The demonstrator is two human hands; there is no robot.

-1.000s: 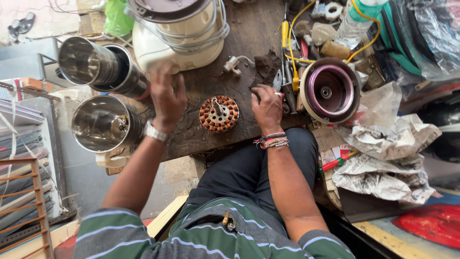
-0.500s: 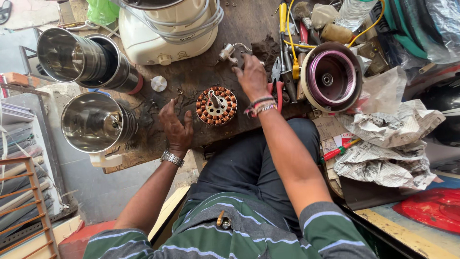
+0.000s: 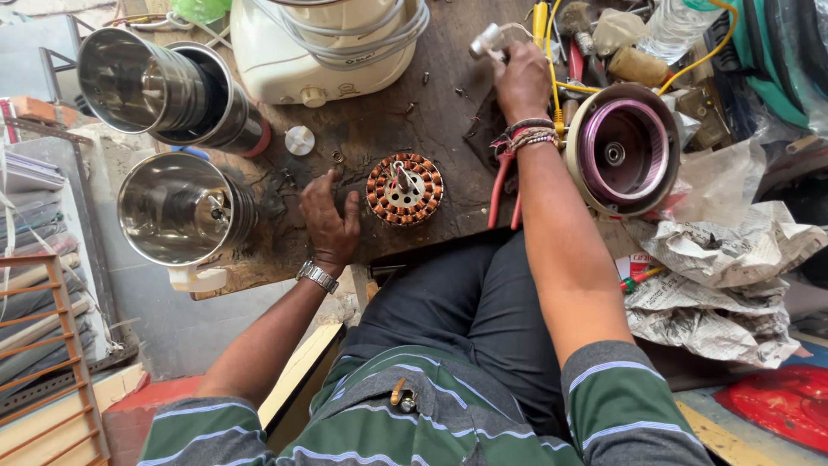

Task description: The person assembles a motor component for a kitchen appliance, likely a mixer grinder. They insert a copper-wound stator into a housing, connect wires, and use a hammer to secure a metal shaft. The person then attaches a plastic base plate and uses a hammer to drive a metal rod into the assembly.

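Hands are busy on a dark wooden worktop (image 3: 379,129), seen from the head camera. The left hand (image 3: 329,220) lies open and flat on the wood, fingers spread. Just to its right sits a round motor part wound with copper wire (image 3: 404,188), not touching the hand. The right hand (image 3: 521,79) reaches farther away and is closed around a small grey metal part (image 3: 486,40). Right of that hand lies a round pink motor shell (image 3: 621,148). Two shiny steel jars (image 3: 181,207) stand left of the left hand. A firm grip on the small part looks wise, with the flat hand steadying the body.
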